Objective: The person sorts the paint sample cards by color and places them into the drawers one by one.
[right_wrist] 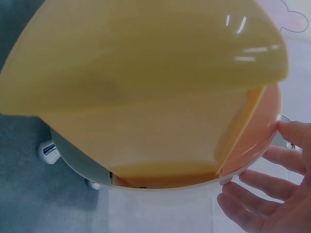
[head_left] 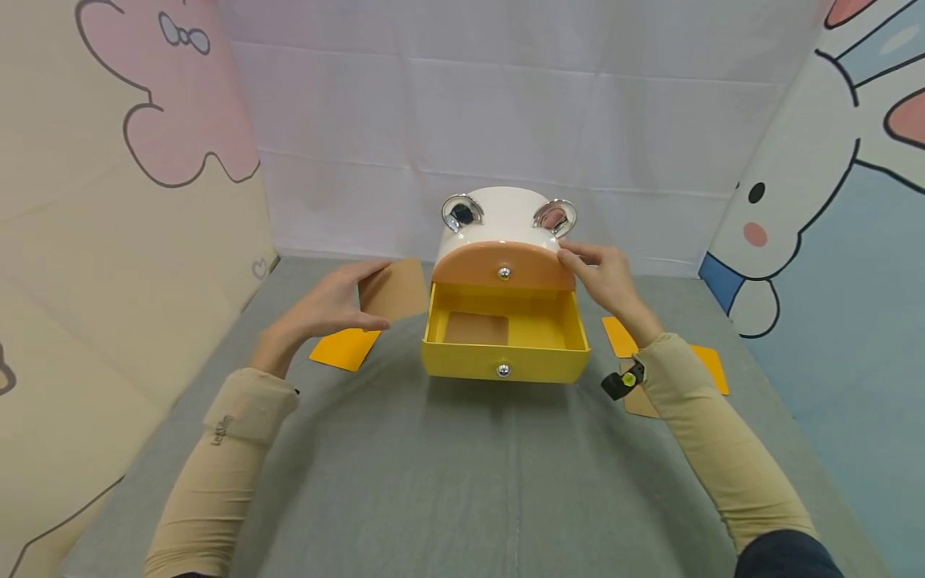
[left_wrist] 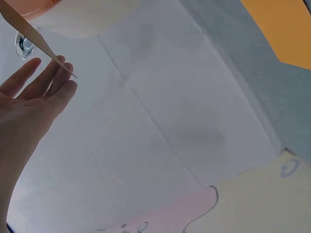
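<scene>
A white box (head_left: 506,210) with an orange upper drawer (head_left: 477,267) and silver ear-like rings stands at the centre. Its yellow lower drawer (head_left: 462,361) is pulled out, with a brown card (head_left: 475,328) lying inside at the left. The left hand (head_left: 328,301) holds another brown card (head_left: 396,291) left of the drawer; in the left wrist view this card (left_wrist: 30,31) is seen nearly edge-on against the fingers of the hand (left_wrist: 36,99). The right hand (head_left: 605,277) touches the box's right side; in the right wrist view its fingers (right_wrist: 262,187) rest along the rim.
An orange card (head_left: 345,349) lies on the grey table (head_left: 448,474) below the left hand. Near the right forearm lie more orange cards (head_left: 711,368) and a brown card (head_left: 640,401). A white cloth (head_left: 491,112) hangs behind the box, with printed panels at both sides.
</scene>
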{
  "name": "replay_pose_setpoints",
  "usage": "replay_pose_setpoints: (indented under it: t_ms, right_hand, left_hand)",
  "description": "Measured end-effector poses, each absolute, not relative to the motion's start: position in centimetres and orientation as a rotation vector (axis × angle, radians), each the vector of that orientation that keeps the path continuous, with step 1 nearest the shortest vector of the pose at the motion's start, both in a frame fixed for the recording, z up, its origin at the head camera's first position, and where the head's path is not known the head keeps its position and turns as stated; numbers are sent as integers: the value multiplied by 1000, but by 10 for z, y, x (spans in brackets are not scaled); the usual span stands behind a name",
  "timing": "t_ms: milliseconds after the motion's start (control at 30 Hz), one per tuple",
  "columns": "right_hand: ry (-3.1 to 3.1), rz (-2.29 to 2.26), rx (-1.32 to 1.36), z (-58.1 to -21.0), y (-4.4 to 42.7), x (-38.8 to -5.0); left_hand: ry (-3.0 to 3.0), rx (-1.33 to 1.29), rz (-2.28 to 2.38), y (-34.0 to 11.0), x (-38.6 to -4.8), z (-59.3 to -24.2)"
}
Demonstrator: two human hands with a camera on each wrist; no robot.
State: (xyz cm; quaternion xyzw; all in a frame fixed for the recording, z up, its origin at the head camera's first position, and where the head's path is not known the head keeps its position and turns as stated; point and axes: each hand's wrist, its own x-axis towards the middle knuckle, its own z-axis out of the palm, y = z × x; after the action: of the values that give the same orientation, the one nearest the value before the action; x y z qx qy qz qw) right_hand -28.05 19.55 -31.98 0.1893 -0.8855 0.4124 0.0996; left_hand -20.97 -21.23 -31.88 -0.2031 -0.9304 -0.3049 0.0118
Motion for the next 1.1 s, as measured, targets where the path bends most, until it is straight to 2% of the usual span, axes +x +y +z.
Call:
replay_pose_setpoints:
  t_ms: [467, 1100]
  right_hand:
    - [-2623, 1229, 519, -319, 195, -280]
    - [-2635, 1228, 498, -319, 195, -281]
  left_hand:
    - [-2873, -909, -871, -174, -211, -306]
    - [-2937, -1003, -842, -129, -221, -310]
